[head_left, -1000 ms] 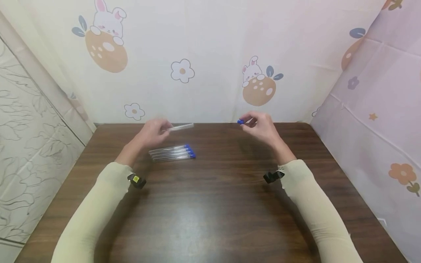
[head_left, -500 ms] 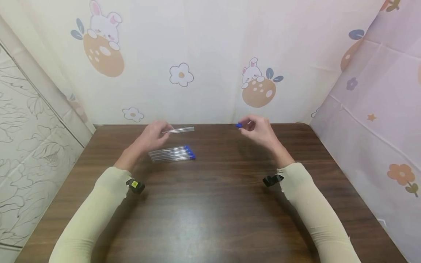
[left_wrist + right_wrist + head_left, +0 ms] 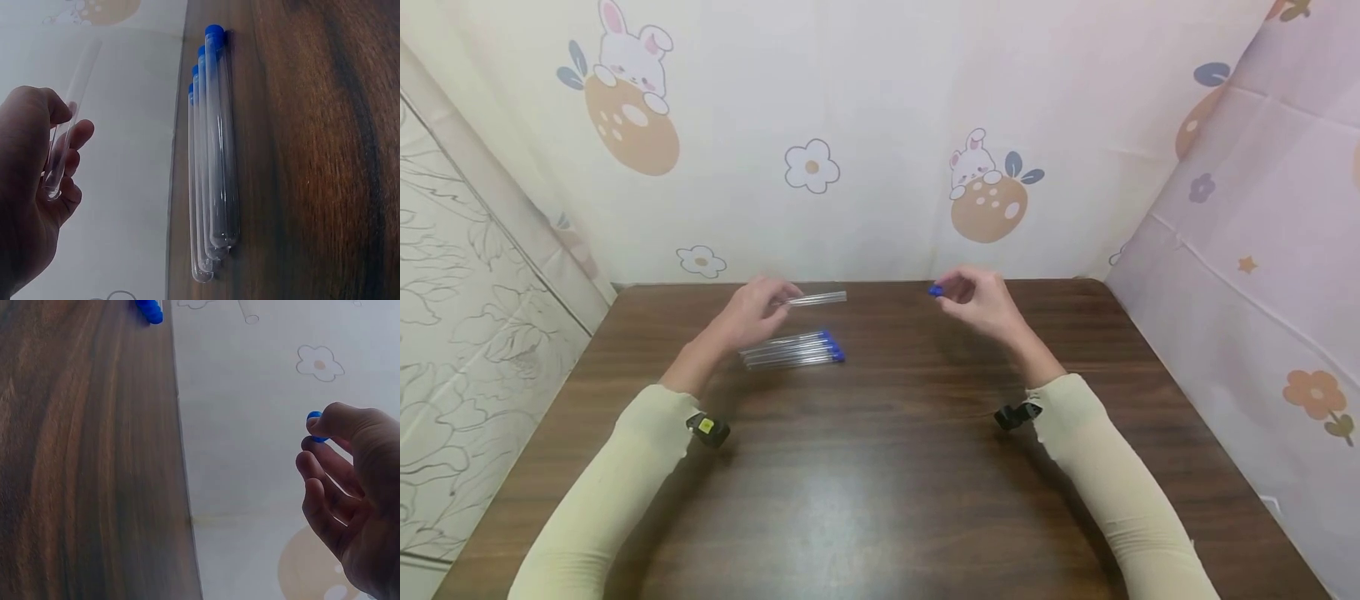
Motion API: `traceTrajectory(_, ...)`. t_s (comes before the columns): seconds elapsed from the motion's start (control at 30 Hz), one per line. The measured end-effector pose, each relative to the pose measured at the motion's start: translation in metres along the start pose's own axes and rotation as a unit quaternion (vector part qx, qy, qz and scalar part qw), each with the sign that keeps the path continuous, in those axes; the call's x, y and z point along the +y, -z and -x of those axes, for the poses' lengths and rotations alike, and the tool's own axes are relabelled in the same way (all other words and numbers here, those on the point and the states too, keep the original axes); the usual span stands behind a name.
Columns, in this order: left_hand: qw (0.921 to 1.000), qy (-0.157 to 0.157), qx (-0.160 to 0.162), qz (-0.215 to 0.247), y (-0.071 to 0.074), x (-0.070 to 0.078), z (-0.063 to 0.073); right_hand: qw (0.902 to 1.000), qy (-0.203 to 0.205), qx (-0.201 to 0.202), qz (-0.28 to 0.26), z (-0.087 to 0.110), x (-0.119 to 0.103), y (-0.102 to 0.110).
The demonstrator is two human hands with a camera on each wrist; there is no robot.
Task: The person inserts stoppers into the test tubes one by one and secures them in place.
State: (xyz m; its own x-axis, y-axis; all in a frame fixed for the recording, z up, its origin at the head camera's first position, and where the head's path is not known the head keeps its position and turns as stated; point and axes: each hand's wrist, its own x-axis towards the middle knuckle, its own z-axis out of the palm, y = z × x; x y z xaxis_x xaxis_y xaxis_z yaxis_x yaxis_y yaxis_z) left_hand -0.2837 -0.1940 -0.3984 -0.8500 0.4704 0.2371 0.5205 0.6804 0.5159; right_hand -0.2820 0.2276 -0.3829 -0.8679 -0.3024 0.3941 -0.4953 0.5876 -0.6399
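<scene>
My left hand (image 3: 751, 313) holds a clear, uncapped test tube (image 3: 820, 298) between thumb and fingers, its open end pointing right. In the left wrist view, the rounded bottom of that tube lies against the curled fingers (image 3: 70, 159). My right hand (image 3: 981, 298) pinches a small blue cap (image 3: 936, 291) between thumb and fingertip, level with the tube and apart from it to the right. Several clear test tubes (image 3: 790, 350) with blue caps lie side by side on the table, just in front of the left hand, their caps to the right.
The dark wood-grain table (image 3: 880, 450) reaches back to a pale curtain (image 3: 887, 167) printed with rabbits and flowers. More printed cloth (image 3: 1262, 275) hangs along the right side. A small black wrist camera (image 3: 709, 429) sits at the left cuff.
My right hand has moved slightly left and down with the blue cap, nearer the tube's open end. The left hand keeps its hold and has barely shifted.
</scene>
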Motion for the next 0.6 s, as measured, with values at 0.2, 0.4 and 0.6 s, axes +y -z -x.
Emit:
traceTrajectory(0.2, 0.9998, -0.015, 0.009, 0.001, -0.002, 0.004, 0.001, 0.9997, -0.017, -0.01, -0.017, 0.002, -0.002, -0.004)
traceTrajectory(0.4, 0.9995, -0.028, 0.013, 0.002, -0.005, 0.008, 0.0, 0.9994, -0.01, -0.011, -0.031, 0.004, -0.002, -0.009)
traceTrajectory(0.6, 0.9996, -0.028, 0.008, -0.001, -0.007, 0.013, 0.0, 0.999, -0.008, -0.01, -0.044, 0.005, -0.004, -0.015)
